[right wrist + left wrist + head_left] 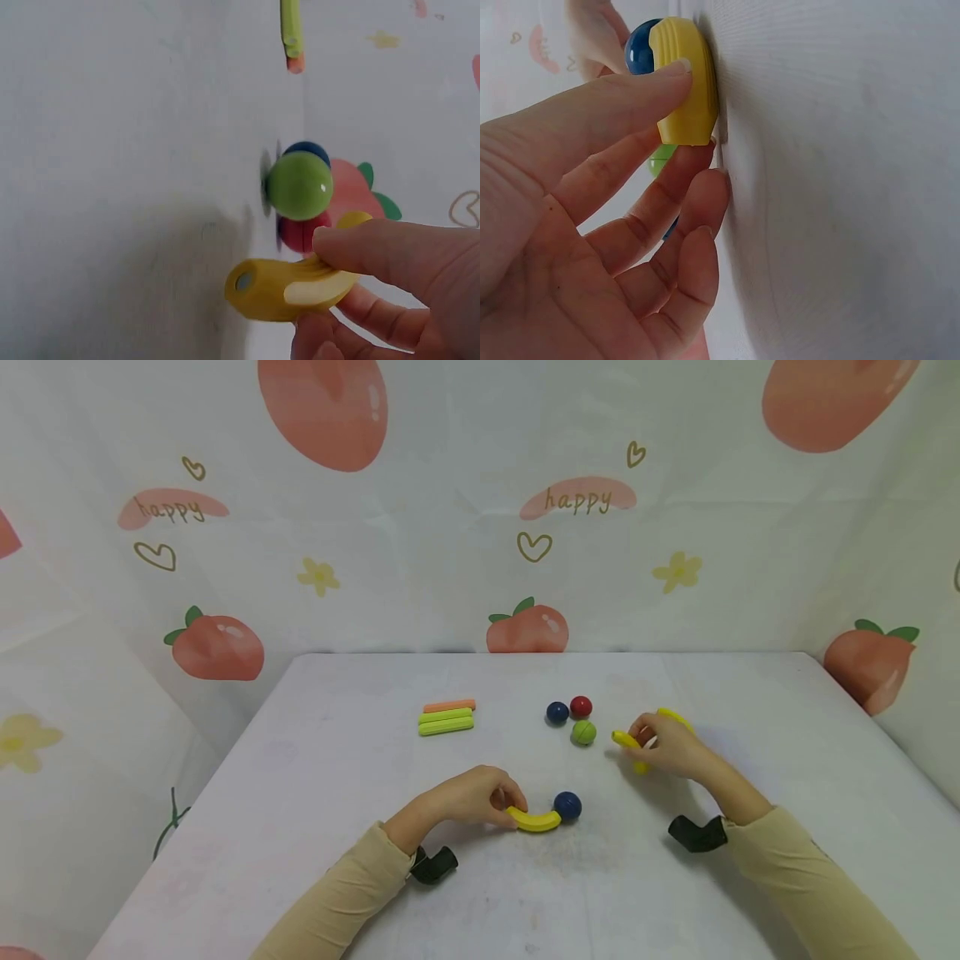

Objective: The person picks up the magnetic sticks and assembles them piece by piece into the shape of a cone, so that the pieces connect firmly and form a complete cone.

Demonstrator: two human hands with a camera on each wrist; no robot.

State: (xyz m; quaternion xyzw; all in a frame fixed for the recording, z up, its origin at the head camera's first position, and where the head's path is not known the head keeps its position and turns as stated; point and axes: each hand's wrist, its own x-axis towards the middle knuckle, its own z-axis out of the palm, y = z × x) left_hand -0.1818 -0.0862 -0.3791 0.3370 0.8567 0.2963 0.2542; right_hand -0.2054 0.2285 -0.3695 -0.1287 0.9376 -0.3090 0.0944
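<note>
My left hand (480,793) pinches one end of a yellow curved stick (535,821) between thumb and fingers, low at the table. The stick's other end meets a dark blue ball (567,807). In the left wrist view the thumb lies across this ribbed yellow stick (686,90), with the blue ball (639,51) behind it. Farther back on the right, my right hand (671,747) pinches a second yellow curved stick (626,740) over the table. The right wrist view shows a grey disc in that stick's (274,291) flat end. Another yellow stick (676,719) shows beyond the right hand, partly hidden.
Left of the right hand sit a green ball (583,732), a red ball (581,707) and another dark blue ball (557,713), close together. Two yellow-green straight sticks (446,725) and an orange one (449,706) lie side by side at the back of the white table (337,735).
</note>
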